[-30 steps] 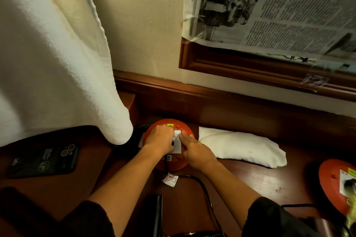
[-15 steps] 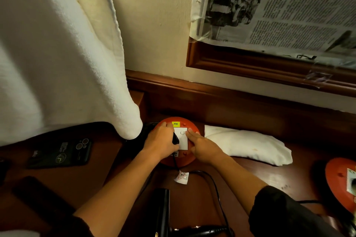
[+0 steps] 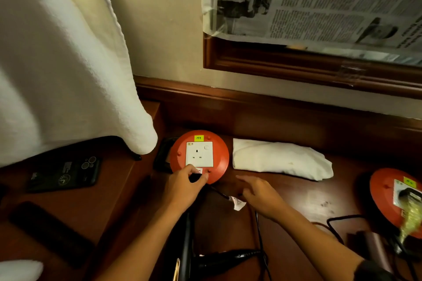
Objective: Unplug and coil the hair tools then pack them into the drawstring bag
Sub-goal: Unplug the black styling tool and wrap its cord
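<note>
The left hand point(image 3: 183, 186) is closed around a black plug point(image 3: 194, 177), pinched between thumb and fingers. The plug is out of the white socket point(image 3: 199, 154), which shows its three bare holes just above the hand. The socket sits on a round red base point(image 3: 220, 155) on the tabletop point(image 3: 285, 191).

The right hand point(image 3: 260, 197) is just right of the left one, open, fingers spread and pointing up and left, holding nothing. A small white tag point(image 3: 237, 203) on the black cord point(image 3: 259, 230) lies between the two hands. The cord runs down under the right hand to the black hair dryer point(image 3: 189, 255), below both hands.

Above and right of the right hand lies a folded white cloth point(image 3: 280, 159). Far right is a second red base point(image 3: 388, 191) with a black plug in it. Far left of the left hand lies a dark phone point(image 3: 65, 172).
</note>
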